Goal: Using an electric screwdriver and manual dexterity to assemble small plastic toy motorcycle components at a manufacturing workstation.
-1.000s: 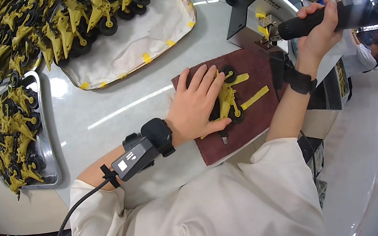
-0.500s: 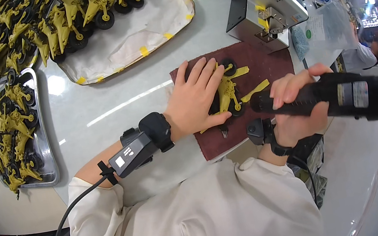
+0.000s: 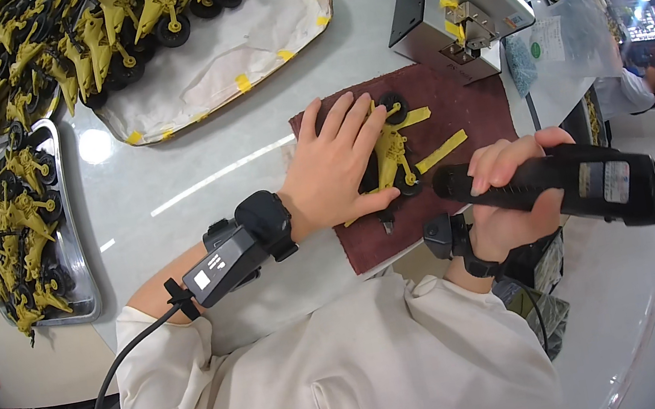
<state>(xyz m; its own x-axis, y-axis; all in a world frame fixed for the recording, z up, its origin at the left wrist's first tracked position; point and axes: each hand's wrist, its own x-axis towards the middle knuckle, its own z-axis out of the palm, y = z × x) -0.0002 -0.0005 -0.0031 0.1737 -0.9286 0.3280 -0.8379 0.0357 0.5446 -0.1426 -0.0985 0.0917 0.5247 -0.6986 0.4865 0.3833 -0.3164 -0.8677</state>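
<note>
Left hand: laid flat, fingers spread (image 3: 334,164), and the piece is covered by palm and thumb.
Yellow wheeled piece: caught on the red-brown mat (image 3: 467,107), half hidden, its exposed side just right of the left fingers (image 3: 390,155).
Right hand: wrapped firmly (image 3: 514,178) around a black power tool (image 3: 565,173), nose pointed toward the left hand.
Black wheels: two seen fitted, one beside the left fingertips (image 3: 395,107), one by the thumb; the tool's nose is just beside the latter, and contact cannot be confirmed.
Yellow strips: laid on the mat between the hands (image 3: 442,151).
Progress: judged midway on this piece; wheels are on, the tool is in hand, but whether anything has been fastened cannot be told.
Steel tray: well left of the left hand (image 3: 86,314), loaded with similar pieces.
Paper-lined tray: beyond the left hand (image 3: 234,60), more pieces heaped along it; done or left, it cannot be told.
</note>
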